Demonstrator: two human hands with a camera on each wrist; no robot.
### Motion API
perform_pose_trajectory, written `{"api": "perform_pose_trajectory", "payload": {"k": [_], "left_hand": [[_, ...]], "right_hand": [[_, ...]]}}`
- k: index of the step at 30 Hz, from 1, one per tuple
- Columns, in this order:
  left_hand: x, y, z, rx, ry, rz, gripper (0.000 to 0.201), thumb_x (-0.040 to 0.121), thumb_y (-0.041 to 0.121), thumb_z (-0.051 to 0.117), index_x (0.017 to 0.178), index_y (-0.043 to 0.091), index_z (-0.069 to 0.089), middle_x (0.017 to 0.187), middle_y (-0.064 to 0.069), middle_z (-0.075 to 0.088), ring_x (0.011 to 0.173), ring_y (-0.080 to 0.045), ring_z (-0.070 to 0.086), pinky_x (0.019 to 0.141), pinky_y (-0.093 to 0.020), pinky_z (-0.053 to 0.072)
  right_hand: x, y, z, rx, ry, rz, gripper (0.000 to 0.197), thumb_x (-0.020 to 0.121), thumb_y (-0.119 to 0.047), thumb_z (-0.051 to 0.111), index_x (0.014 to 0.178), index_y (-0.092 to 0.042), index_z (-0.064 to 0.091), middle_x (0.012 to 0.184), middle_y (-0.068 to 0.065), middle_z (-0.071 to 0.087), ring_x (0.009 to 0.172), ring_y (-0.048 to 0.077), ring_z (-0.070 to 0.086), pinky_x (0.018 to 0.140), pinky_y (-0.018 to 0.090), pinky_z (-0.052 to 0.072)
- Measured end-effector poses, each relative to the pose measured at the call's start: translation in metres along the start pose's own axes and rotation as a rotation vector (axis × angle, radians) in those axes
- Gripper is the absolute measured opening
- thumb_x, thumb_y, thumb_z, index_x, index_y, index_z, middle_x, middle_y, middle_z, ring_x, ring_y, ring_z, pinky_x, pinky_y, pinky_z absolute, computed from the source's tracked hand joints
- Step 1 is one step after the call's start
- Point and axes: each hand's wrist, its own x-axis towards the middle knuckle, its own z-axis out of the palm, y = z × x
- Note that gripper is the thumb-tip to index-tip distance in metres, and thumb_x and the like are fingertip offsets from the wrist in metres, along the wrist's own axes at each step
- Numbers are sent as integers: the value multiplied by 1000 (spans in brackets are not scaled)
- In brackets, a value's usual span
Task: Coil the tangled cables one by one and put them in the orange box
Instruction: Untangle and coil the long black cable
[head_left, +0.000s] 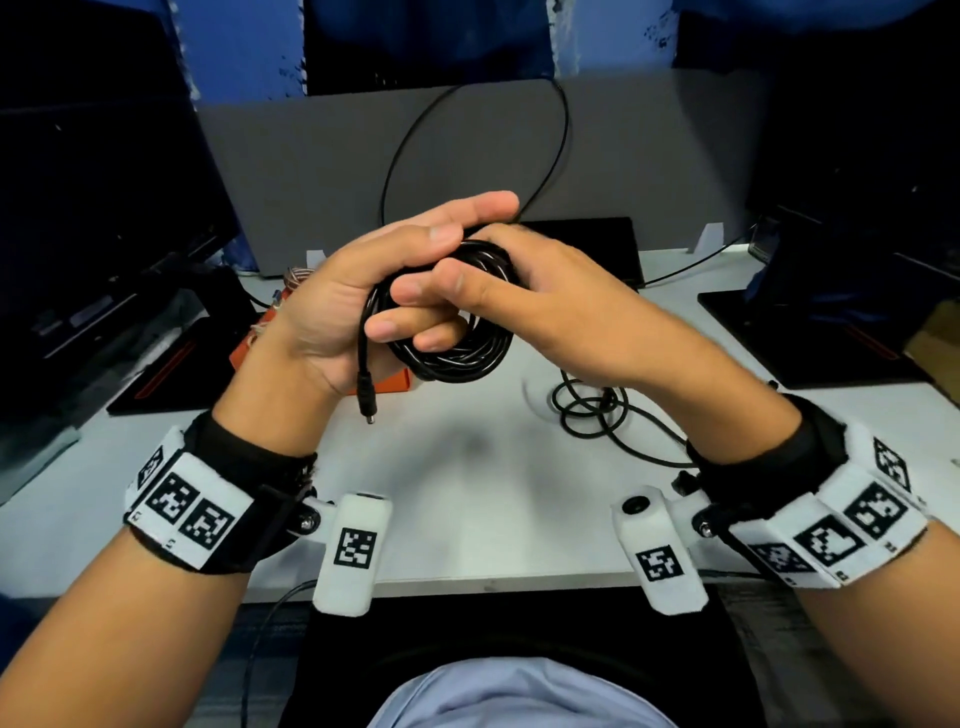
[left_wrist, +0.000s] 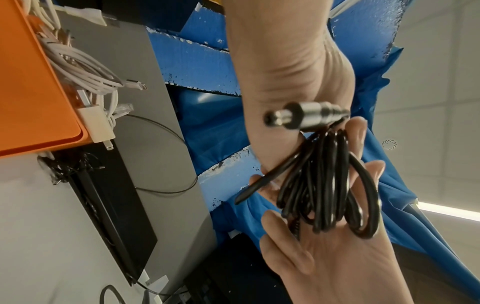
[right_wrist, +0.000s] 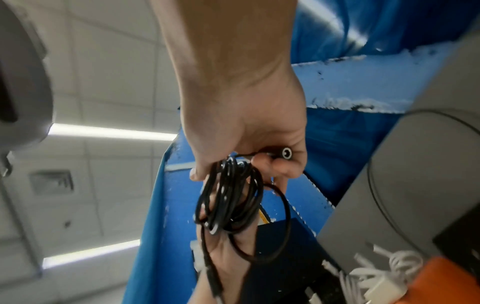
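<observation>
Both hands, left hand (head_left: 332, 306) and right hand (head_left: 524, 291), curl their fingers (head_left: 415, 291) around the coiled black cable (head_left: 457, 358) above the white surface (head_left: 467, 467), near the orange box (head_left: 249, 353).

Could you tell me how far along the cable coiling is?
Done: white cables already lie in the orange box. In hand: both the left hand and right hand hold a nearly coiled black cable. Left: another black cable loose on the table.

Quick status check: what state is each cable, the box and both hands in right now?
Black cable: coiled, held by both hands.
Barrel plug: dangling free.
Orange box: open, white cables inside.
Second black cable: loose on table.
Left hand: gripping coil.
Right hand: gripping coil.
</observation>
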Motion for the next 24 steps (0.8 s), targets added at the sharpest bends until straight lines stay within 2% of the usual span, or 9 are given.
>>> {"api": "perform_pose_trajectory", "payload": {"k": [2,4,7,9,11,14,18,21,24], "left_hand": [[0,-2,1,-8,6,-6,61,87,21,74,141,4,53,46,10,49,33,0,49,49,-18,48],[1,-2,4,-15,4,-13,59,87,21,74,140,4,54,49,8,51,38,-1,53,58,-22,54],[1,5,5,139,119,-13,56,82,25,79,133,9,61,65,0,61,64,-14,62,79,-31,59],[-1,10,3,303,257,10,42,88,23,74,128,11,66,101,-15,70,96,-30,62,92,-39,57],[-2,11,7,365,363,44,35,95,23,63,127,9,66,119,-19,66,110,-32,60,99,-41,55],[3,2,18,346,423,158,36,97,22,60,130,7,61,105,-11,70,93,-24,68,89,-36,60],[7,-3,23,438,403,268,32,98,19,61,129,13,57,81,2,67,61,-13,55,71,-30,53],[5,0,22,499,392,279,29,99,17,61,127,12,57,70,2,62,57,-12,53,71,-30,52],[6,-2,21,471,407,279,21,98,17,62,118,12,61,70,-5,62,60,-16,60,73,-32,53]], "right_hand": [[-3,-7,-5,132,-55,10,28,102,-46,59,115,-27,74,103,-12,79,87,-5,71,62,4,45],[-7,-12,-12,238,-75,20,19,104,-33,59,111,-25,75,92,-13,79,64,-8,65,47,5,37],[-7,-9,-13,261,-73,67,15,101,-38,63,100,-29,75,82,-13,73,49,-2,51,46,15,27],[-3,-3,-10,266,-7,133,23,95,-44,70,96,-21,69,80,-5,65,47,1,41,47,21,28],[2,1,-5,307,65,182,35,93,-47,72,99,-15,61,80,2,58,49,3,37,47,22,29],[6,2,1,362,142,196,33,95,-46,69,90,-17,53,66,-6,48,49,7,35,46,22,28],[4,-3,-3,446,101,127,24,102,-35,61,86,-17,63,77,2,65,60,27,36,49,29,20],[4,-2,-5,579,7,139,17,102,-22,59,86,-17,59,83,3,69,50,7,38,47,23,23],[7,1,-5,650,-13,190,20,100,-15,59,81,-18,56,79,0,68,47,4,34,47,22,20]]}}
